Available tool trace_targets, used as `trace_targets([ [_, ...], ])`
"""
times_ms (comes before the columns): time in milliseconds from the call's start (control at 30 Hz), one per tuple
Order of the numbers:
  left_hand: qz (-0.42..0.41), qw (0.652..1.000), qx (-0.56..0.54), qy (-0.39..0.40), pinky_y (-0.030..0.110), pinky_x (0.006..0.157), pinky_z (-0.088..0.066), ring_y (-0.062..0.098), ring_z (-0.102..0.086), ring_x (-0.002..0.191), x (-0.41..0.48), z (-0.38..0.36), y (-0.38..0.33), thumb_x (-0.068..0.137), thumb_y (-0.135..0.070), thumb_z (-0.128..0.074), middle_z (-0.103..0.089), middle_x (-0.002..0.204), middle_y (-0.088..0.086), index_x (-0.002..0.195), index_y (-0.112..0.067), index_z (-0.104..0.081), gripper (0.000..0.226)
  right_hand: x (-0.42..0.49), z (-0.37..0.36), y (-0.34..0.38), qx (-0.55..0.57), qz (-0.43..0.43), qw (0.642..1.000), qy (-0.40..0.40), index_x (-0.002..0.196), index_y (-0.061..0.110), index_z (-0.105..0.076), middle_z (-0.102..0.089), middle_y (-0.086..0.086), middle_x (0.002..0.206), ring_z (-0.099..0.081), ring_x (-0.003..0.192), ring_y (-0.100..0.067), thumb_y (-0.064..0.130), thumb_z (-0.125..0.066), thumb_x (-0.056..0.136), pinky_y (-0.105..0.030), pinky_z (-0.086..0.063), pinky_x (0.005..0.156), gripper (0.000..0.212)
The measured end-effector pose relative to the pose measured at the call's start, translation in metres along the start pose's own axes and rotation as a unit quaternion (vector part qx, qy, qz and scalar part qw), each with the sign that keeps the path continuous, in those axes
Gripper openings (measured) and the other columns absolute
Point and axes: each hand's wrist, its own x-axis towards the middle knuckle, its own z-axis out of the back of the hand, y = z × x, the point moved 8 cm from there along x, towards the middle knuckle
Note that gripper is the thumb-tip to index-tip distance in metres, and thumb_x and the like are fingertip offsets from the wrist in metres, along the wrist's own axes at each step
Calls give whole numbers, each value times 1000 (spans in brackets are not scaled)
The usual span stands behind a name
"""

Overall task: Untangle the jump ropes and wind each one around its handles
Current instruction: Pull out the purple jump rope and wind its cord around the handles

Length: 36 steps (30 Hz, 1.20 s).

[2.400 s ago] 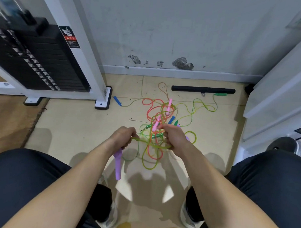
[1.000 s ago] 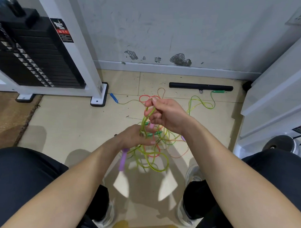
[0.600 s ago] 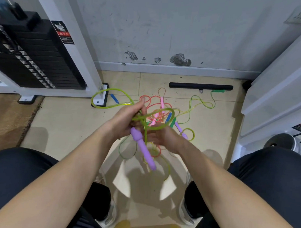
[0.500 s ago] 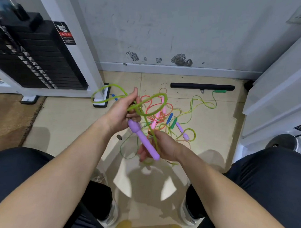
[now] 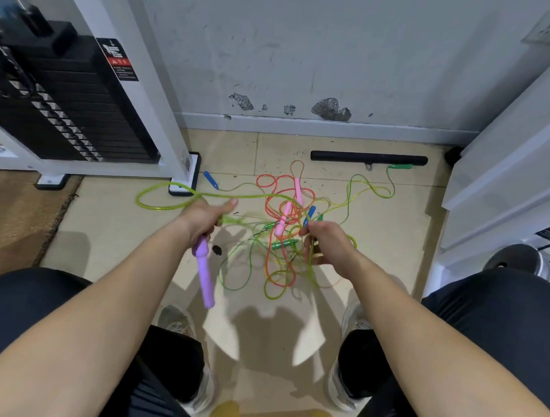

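A weight machine's white foot [image 5: 185, 174] bounds the left, with bare tile [image 5: 110, 233] open beside it. The left hand [image 5: 204, 218] curls round the yellow-green rope [image 5: 161, 201] where it meets its purple handle [image 5: 205, 271]. The handle hangs lengthwise, free end toward the person, and a loop of rope reaches out leftward. The tangle [image 5: 282, 227] lies on the floor between the hands. The right hand [image 5: 327, 244] pinches a yellow-green strand. A white cabinet [image 5: 502, 191] closes the right.
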Motion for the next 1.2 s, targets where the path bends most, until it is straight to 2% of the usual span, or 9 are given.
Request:
trace_targets([
  [133,-63,979,158,114,21,43,-33,13,-40,41,-15,-51,3,85,-47,-74,-48,59,1,108,-9,-73,45,-6,-8,49,142,33,989,21,100,12,-61,-57,-4,78,-66,66,-19,25,-42,107,-32,-57,59,25],
  [333,-182,945,68,264,15,46,-32,4,-41,42,-65,-111,-38,93,-24,-71,-42,43,-15,124,-20,-68,32,-14,-19,102,267,44,962,24,101,8,-57,-54,-5,76,-70,66,-16,23,-37,110,-25,-53,47,27],
  [433,-207,938,89,264,6,46,-32,-7,-46,38,-77,-118,-49,99,-15,-62,-64,52,-16,115,-3,-70,22,-13,-16,117,333,50,942,19,100,8,-56,-56,-5,72,-71,62,-15,23,-37,110,-27,-57,52,26],
  [533,-190,947,19,259,11,45,-31,-3,-42,38,-74,-118,-48,93,-17,-70,-49,42,-15,109,-2,-64,22,-12,-11,120,350,40,936,5,95,9,-58,-61,-3,65,-71,60,-14,23,-41,108,-28,-60,55,26],
  [700,-221,970,5,102,10,48,-32,-8,-47,41,-65,-98,-55,90,-35,-73,-51,42,-23,93,-18,-58,23,-10,-13,120,396,32,918,5,99,6,-54,-54,-7,74,-72,60,-17,20,-41,108,-30,-58,51,21],
  [833,-220,968,30,119,27,56,-34,2,-39,41,-62,-96,-54,101,-42,-54,-45,44,-12,86,-17,-76,37,-13,-14,124,374,41,926,3,111,7,-55,-59,-9,81,-72,64,-18,26,-44,108,-32,-61,55,22],
  [933,-189,969,-93,128,23,46,-32,9,-35,44,-61,-86,-58,104,-45,-46,-41,53,-6,76,-14,-74,50,-7,9,108,243,35,965,-89,117,11,-52,-64,-7,86,-67,65,-20,43,-38,107,-32,-58,53,36],
  [1033,-145,943,-244,173,20,41,-28,9,-28,40,-65,-76,-71,106,-38,-43,-33,52,-5,78,-7,-66,48,0,18,68,163,-9,977,-138,93,8,-56,-64,-7,74,-60,58,-22,23,-37,103,-31,-53,55,26],
  [1200,-93,879,-392,255,23,46,-13,6,-21,38,-70,-71,-92,106,-40,-40,-27,47,-9,80,-13,-57,41,-5,-29,15,73,-5,997,-1,83,17,-75,-75,7,80,-67,82,-10,18,-43,99,-22,-47,78,36],
])
